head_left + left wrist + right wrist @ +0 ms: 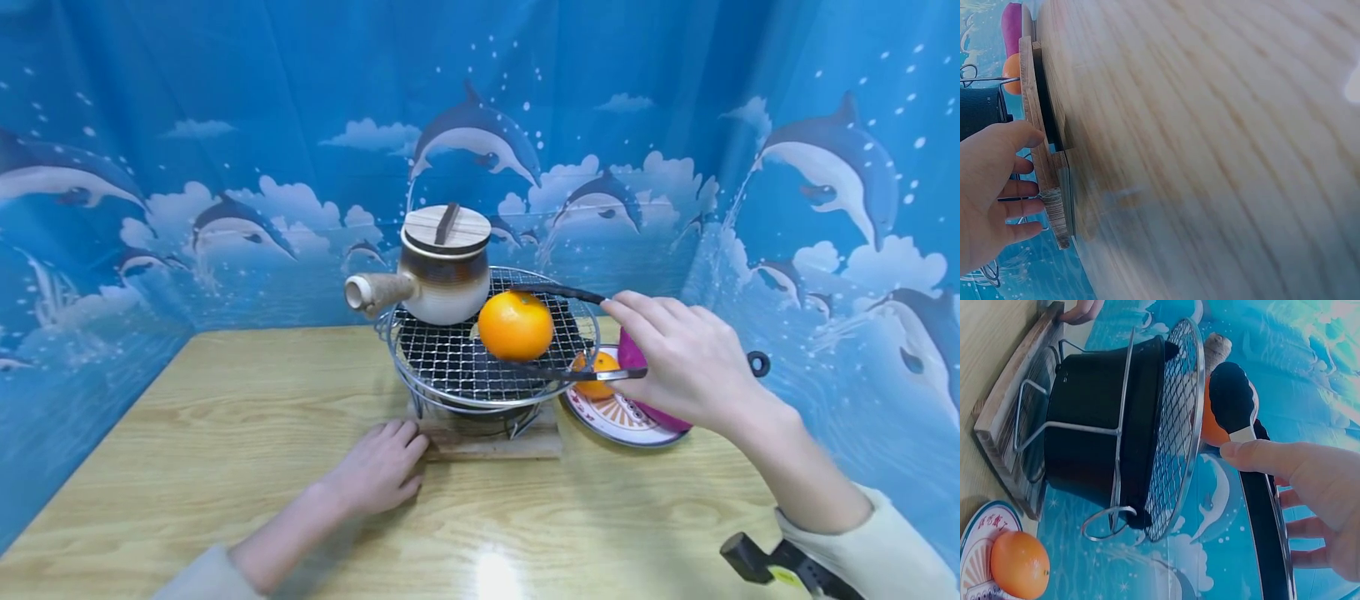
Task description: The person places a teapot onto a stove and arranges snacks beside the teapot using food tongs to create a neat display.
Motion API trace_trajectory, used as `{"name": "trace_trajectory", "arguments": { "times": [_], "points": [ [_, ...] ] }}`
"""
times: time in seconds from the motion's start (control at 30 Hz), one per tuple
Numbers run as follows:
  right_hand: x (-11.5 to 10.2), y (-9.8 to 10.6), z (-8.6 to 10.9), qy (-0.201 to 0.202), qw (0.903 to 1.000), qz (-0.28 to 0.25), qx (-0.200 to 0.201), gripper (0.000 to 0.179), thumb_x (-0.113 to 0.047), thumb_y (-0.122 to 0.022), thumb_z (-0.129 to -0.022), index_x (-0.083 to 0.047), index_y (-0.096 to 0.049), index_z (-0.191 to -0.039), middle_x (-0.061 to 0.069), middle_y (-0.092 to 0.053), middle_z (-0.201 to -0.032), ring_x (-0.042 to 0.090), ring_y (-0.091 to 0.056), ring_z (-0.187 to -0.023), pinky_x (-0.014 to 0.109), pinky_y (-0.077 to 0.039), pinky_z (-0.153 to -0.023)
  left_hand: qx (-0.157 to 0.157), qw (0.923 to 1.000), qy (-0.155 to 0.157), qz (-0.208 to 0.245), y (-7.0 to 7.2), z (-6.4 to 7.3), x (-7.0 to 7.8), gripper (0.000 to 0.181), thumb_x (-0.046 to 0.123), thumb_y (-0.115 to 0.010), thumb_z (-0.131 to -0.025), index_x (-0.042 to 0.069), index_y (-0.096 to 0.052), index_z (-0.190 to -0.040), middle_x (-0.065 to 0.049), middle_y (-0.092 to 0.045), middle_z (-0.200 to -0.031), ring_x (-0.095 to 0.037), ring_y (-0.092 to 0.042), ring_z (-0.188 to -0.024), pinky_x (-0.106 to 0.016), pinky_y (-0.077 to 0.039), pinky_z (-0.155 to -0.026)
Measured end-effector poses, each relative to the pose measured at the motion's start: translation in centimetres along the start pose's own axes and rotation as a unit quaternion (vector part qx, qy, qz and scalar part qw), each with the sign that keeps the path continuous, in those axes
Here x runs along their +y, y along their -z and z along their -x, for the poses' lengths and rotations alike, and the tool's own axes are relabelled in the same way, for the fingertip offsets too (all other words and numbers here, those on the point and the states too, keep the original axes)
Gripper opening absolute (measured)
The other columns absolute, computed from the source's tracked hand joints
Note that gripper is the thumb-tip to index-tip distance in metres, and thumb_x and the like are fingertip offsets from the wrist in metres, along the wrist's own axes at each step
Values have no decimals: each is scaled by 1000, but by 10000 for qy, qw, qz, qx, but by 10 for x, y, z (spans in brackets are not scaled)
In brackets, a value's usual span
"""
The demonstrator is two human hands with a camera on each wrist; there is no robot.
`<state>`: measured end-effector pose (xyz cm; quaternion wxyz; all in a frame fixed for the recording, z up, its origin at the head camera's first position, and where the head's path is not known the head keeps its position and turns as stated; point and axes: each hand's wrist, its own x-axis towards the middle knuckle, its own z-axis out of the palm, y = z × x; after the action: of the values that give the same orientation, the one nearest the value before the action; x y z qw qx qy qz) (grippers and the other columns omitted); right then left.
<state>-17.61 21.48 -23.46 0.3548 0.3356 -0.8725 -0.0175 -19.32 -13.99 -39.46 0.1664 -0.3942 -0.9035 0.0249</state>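
Observation:
My right hand (686, 358) grips a pair of black tongs (566, 292), thumb on one arm and fingers on the other. Between the tong heads is an orange (515, 327), over the round wire grill rack (442, 358). The right wrist view shows the near tong head (1232, 394) covering much of this fruit. My left hand (378, 468) rests at the left end of the wooden base board (491, 448), its fingertips and thumb right at the edge. On that board stands the black stove (1094, 431) under the rack.
A lidded clay teapot (450, 287) sits at the rack's back left, side handle pointing left. To the stove's right, a patterned plate (618, 417) bears another orange (597, 383) and a long purple thing (632, 357). A dolphin-print curtain (285, 108) borders the table (262, 375) behind.

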Motion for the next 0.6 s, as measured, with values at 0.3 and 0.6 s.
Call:
{"name": "trace_trajectory", "arguments": {
  "times": [0.3, 0.6],
  "points": [
    [-7, -3, -8, 56, 9999, -1, -99, 84, -41, -84, -54, -5, -55, -124, 15, -57, -120, 33, -57, -100, 46, -49, -68, -92, 10000, -25, -14, 1, 0, 1, 31, 31, -67, -77, 7, -54, -93, -7, -50, -90, -25, -53, -86, -41, -47, -76],
    [-11, -8, -16, 222, 9997, -38, 64, 83, -43, -82, -55, -5, -56, -124, 14, -57, -121, 33, -57, -99, 44, -49, -69, -20, 10000, -28, -14, 1, 0, 0, 31, 30, -68, -77, 7, -54, -92, -7, -50, -89, -25, -52, -84, -40, -47, -74]
  ]
}}
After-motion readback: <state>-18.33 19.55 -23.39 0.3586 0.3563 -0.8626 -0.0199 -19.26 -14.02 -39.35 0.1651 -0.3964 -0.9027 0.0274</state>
